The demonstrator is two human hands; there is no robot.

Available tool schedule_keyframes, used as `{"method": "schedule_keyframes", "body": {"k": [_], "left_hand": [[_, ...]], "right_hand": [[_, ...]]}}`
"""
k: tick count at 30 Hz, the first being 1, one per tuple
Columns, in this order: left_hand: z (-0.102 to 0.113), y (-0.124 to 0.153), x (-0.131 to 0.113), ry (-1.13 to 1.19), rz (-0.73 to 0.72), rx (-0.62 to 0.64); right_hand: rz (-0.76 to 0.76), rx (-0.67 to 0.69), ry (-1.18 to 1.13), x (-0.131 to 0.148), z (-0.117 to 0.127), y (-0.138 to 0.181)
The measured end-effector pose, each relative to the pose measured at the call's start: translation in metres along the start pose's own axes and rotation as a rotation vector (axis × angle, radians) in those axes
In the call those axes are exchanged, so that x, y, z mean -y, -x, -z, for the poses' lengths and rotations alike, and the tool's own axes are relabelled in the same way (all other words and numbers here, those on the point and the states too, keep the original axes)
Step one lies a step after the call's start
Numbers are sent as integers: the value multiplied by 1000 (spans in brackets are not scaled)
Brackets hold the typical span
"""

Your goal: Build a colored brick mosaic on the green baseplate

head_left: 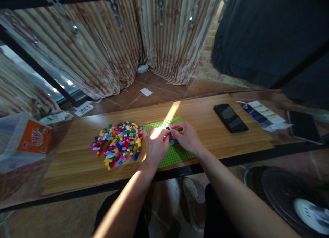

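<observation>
A green studded baseplate lies on the wooden table, with a small group of blue, orange and other coloured toy bricks on it. Over the plate's left side is my left hand, its thumb and fingers bent in towards the bricks. From the right comes my right hand, with thumb and forefinger pinched close to the left fingertips. A small dark piece shows between the two hands. The fingers hide what each one grips. Left of the plate spreads a heap of loose multicoloured bricks.
A black phone lies on the table's right part, with a printed leaflet and another dark device beyond. A clear plastic bin with an orange label stands at the left. A round black fan-like object is at lower right.
</observation>
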State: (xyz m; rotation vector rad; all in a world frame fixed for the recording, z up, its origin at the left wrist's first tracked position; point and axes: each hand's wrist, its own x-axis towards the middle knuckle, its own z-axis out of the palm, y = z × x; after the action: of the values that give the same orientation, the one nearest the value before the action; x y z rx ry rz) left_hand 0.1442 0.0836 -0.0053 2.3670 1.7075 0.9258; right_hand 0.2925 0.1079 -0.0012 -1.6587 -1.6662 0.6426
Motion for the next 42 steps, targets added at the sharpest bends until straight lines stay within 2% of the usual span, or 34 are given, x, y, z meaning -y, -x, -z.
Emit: {"method": "schedule_keyframes", "body": {"k": [16,22,27,32,39,42], "left_hand": [[-3,0,-1,21,65,15],[1,0,-1,71,46,3],[11,-6,19,129,120,-113],[22,-15,46,182,206,-111],[36,-15,55,131,197,-149],[46,-16,68,87,214,-162]], "right_hand": [[-93,-4,0,3,-8,0],[-49,17,-56,-7,-10,-3],[-90,62,-233,-18,-10,-6],[-193,14,-451,-19,-10,-9],[-177,-66,-429,-15,-12,-11],[-165,-113,-405,-16,-11,-11]]}}
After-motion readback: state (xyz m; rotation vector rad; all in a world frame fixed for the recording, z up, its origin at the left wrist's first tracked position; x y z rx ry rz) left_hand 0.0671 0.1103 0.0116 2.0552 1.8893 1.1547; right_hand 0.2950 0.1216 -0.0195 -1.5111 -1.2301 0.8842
